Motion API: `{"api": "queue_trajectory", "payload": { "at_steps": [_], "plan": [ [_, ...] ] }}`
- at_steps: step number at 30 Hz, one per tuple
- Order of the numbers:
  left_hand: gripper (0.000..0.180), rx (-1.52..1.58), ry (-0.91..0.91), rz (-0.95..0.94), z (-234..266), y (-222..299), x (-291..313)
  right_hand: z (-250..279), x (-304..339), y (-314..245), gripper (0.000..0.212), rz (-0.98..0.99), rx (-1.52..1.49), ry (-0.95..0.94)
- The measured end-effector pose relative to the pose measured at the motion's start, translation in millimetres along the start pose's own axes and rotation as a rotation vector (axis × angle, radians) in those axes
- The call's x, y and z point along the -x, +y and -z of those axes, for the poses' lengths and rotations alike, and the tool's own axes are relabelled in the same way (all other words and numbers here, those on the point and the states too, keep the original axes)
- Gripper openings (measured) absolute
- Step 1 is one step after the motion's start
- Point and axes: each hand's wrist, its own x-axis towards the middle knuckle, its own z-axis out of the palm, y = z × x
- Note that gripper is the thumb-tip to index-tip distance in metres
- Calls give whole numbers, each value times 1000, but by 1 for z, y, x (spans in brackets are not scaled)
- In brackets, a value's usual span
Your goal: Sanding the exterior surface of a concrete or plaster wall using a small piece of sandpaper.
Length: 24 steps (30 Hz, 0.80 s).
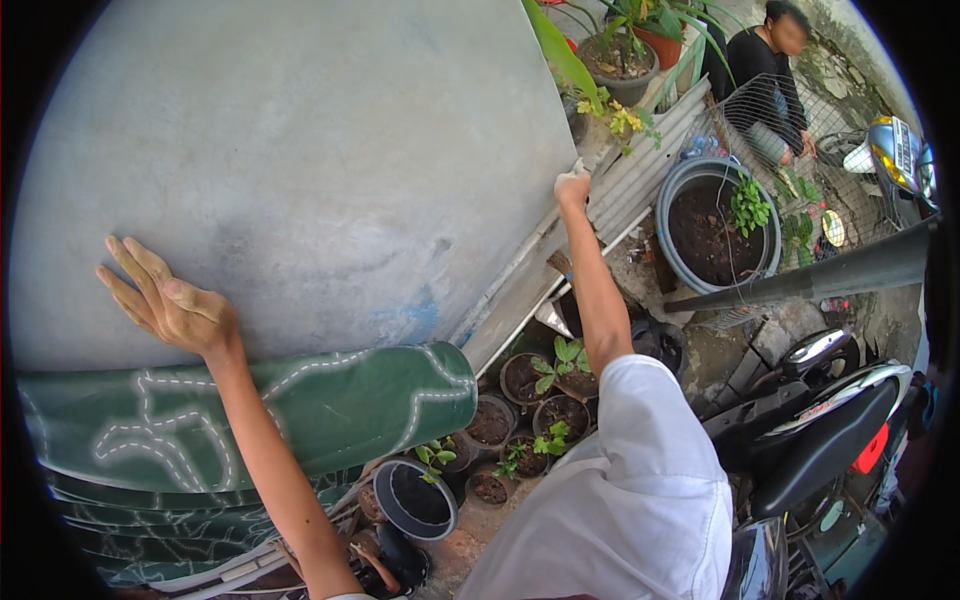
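A wide grey sheet point(330, 170) with smudges and a faint blue patch spreads before me. Along its near side lies a green roll point(330, 400) printed with dashed white lines; folds of like green material sit below it. My left hand point(175, 300) is open, fingers stretched out, over the grey surface just beyond the roll. Whether its palm touches the sheet I cannot tell. At the sheet's right edge, my right hand point(573, 186) is closed on the corner, its fingertips partly hidden.
Potted plants point(490, 420) and a dark bucket point(415, 498) stand below the roll's right end. To the right are a large grey planter point(718, 225), wire mesh point(840, 120), a grey pole point(820, 270) and a motorcycle point(830, 430). A person point(765, 80) crouches at the far right.
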Motion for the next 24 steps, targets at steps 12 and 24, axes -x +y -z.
{"api": "queue_trajectory", "payload": {
  "at_steps": [12, 24],
  "plan": [
    [62, 27, -13, 18, 3, 7, -2, 8, 1, -8, 42, 68, -92, 64],
    [63, 32, 24, -9, -4, 8, -10, 6, -18, 17, 29, 97, -102, 161]
  ]
}}
